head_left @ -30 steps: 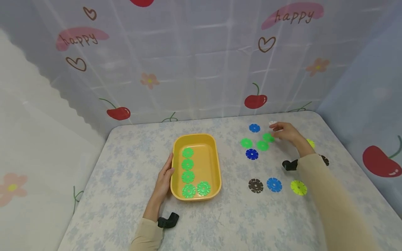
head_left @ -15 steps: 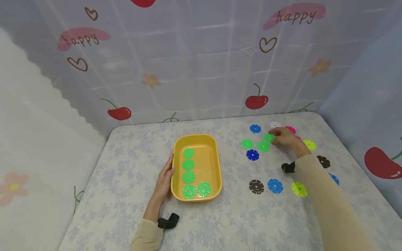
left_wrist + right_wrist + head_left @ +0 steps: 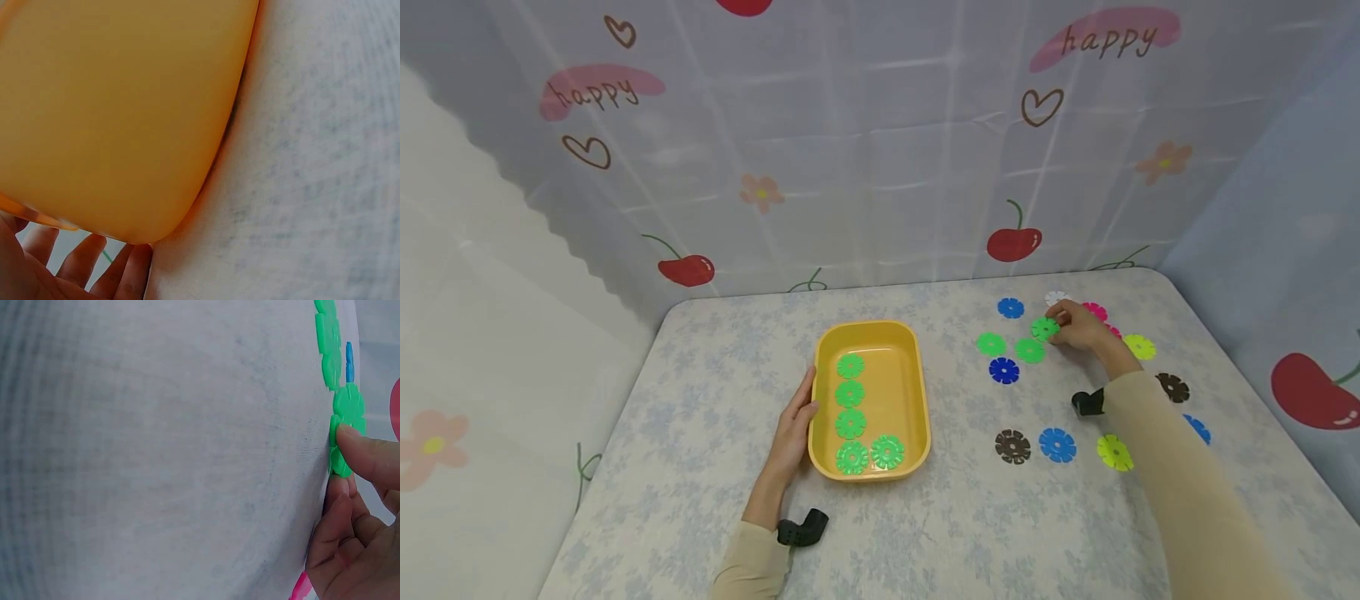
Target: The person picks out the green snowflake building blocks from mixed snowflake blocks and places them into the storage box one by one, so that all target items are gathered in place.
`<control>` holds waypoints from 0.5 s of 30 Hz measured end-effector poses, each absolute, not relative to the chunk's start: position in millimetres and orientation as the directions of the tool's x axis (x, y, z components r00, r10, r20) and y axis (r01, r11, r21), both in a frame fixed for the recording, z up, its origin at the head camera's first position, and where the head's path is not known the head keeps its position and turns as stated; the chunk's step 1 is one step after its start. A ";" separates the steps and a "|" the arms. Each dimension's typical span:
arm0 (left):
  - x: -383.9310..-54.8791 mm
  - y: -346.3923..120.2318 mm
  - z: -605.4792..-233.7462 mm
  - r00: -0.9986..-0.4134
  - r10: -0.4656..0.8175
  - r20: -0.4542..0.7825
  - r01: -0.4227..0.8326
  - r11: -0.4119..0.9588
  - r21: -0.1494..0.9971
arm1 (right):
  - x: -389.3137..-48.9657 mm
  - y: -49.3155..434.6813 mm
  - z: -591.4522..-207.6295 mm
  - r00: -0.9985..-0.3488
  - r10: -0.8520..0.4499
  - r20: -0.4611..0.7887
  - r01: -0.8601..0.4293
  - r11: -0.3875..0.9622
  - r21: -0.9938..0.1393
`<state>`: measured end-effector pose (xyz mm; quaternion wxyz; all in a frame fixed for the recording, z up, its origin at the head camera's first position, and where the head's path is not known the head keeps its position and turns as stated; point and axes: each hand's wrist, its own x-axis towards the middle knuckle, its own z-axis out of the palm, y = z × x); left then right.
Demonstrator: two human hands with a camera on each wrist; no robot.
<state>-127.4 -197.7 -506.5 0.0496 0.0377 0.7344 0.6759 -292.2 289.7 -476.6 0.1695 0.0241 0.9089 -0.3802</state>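
In the head view, my left hand [image 3: 792, 429] holds the left side of a yellow plastic tray [image 3: 922, 400], thumb over the rim and fingers along the outer wall. In the left wrist view the fingertips [image 3: 94, 244] touch the wall low down. Several green notched interlocking discs [image 3: 850, 393] lie in the tray, in a column with one beside the lowest. At the right, my right hand [image 3: 1078, 325] pinches a green disc [image 3: 1045, 328] between thumb and fingers; it is tilted in the right wrist view. Two more green discs [image 3: 1029, 351] lie just left of it.
Around the right hand lie discs in other colours: a light blue disc [image 3: 1011, 308], a dark blue disc [image 3: 1003, 371], a white disc [image 3: 1056, 297], pink ones and a yellow disc [image 3: 1140, 347]. Nearer are a brown disc [image 3: 1012, 447], a blue disc [image 3: 1057, 445] and a yellow-green disc [image 3: 1115, 452].
My right hand has drawn back slightly from the white disc and taken the green disc, which now tilts up off its flat position. The left hand and tray have stayed put.
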 end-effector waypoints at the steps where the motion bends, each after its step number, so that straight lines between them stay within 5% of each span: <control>1: -127.4 -197.9 -506.8 -0.992 0.123 -0.021 -0.011 0.082 0.997 | -292.3 290.5 -476.5 -0.942 -0.082 -0.325 0.174 0.710 -0.683; 15: -128.6 -199.5 -506.3 -0.992 0.113 -0.049 -0.038 0.097 0.995 | -292.4 294.6 -465.1 -0.953 -0.028 -0.303 0.224 0.609 -0.761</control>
